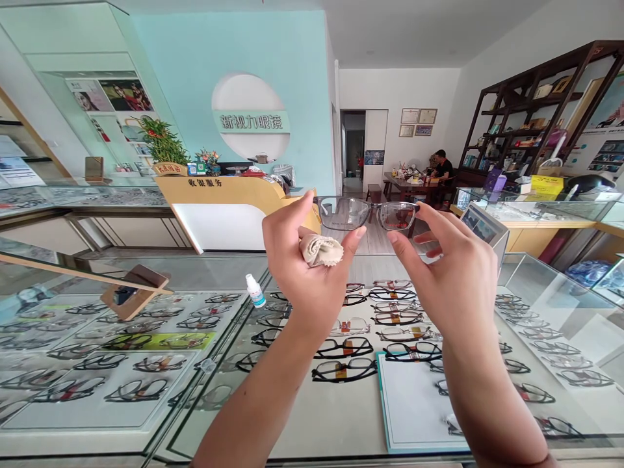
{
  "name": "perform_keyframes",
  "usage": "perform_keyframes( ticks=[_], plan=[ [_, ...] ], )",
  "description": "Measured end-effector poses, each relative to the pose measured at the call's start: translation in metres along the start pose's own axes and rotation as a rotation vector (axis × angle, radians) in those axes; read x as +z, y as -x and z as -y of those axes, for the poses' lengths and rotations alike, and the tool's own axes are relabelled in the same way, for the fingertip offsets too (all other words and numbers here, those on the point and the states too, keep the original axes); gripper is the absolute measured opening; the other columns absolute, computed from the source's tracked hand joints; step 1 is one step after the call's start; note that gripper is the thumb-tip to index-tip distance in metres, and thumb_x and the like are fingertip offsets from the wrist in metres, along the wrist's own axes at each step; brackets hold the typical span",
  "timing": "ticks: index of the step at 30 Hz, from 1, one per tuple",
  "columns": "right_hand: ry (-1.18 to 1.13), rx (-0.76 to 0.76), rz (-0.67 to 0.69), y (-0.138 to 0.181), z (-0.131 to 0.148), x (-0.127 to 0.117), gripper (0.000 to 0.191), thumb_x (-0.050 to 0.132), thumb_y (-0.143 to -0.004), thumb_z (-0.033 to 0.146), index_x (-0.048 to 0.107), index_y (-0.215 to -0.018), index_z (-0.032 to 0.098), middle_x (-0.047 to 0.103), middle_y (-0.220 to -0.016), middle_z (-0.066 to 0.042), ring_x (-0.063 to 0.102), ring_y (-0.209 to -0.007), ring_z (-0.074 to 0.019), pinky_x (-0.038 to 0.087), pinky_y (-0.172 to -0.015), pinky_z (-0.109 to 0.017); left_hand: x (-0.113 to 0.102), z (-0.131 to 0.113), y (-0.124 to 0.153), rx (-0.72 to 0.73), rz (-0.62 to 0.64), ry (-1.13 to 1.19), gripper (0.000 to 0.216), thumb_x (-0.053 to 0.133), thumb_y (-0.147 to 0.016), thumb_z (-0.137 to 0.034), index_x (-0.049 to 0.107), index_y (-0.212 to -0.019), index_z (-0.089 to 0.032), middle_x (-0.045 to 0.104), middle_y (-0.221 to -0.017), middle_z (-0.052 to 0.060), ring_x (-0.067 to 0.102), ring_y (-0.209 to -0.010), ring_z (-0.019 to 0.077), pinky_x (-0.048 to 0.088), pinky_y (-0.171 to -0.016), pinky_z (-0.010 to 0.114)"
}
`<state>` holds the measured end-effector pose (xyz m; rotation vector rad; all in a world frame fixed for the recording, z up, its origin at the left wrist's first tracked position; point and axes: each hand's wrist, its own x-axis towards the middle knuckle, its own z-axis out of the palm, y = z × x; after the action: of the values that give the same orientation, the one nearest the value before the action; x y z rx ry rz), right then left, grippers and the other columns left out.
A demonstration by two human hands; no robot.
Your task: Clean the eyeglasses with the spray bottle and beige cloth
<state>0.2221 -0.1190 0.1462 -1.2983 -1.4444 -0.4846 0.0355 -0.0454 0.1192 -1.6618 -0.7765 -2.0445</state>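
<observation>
A pair of dark-framed eyeglasses is held up in front of me, above the glass display counter. My left hand grips the frame at its left end, and a crumpled beige cloth is tucked in the same palm. At the other end, my right hand pinches the frame near its hinge between thumb and fingers. Red lettering shows on the right lens, fainter marks on the left one. The temples cannot be made out clearly.
On the glass counter stand a small white dropper bottle and a wooden stand. A white pad with a teal edge lies at the front. Several eyeglasses fill the cases. A person sits at a far table.
</observation>
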Motion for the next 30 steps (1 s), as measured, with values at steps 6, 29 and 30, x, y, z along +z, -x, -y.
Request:
perform_keyframes(
  ticks=[6, 29, 30],
  plan=[
    [0.012, -0.02, -0.014, 0.001, 0.0, 0.001, 0.047, 0.067, -0.107, 0.059, 0.082, -0.135, 0.025, 0.088, -0.113, -0.009, 0.078, -0.077, -0.0248, 0.051, -0.065, -0.036, 0.0, 0.001, 0.0, 0.017, 0.004, 0.012, 0.073, 0.087, -0.1, -0.059, 0.058, -0.159, -0.029, 0.066, -0.142, 0.011, 0.07, -0.099, 0.0215, 0.06, -0.098, 0.046],
    [-0.18, -0.057, -0.11, 0.003, 0.004, 0.006, 0.048, 0.072, -0.108, 0.046, 0.075, -0.154, 0.031, 0.081, -0.142, -0.012, 0.084, -0.091, -0.0241, 0.071, -0.067, -0.038, 0.001, 0.012, -0.008, -0.228, 0.051, 0.067, 0.07, 0.096, -0.09, -0.059, 0.069, -0.147, -0.028, 0.076, -0.146, 0.012, 0.074, -0.142, 0.0327, 0.062, -0.121, 0.05],
    [-0.18, -0.064, -0.114, 0.003, 0.003, 0.006, 0.048, 0.072, -0.109, 0.046, 0.075, -0.154, 0.031, 0.081, -0.142, -0.012, 0.084, -0.091, -0.0237, 0.071, -0.067, -0.037, 0.001, 0.012, -0.008, -0.238, 0.058, 0.072, 0.07, 0.097, -0.09, -0.059, 0.069, -0.146, -0.028, 0.076, -0.146, 0.012, 0.074, -0.142, 0.0325, 0.062, -0.122, 0.05]
  ],
)
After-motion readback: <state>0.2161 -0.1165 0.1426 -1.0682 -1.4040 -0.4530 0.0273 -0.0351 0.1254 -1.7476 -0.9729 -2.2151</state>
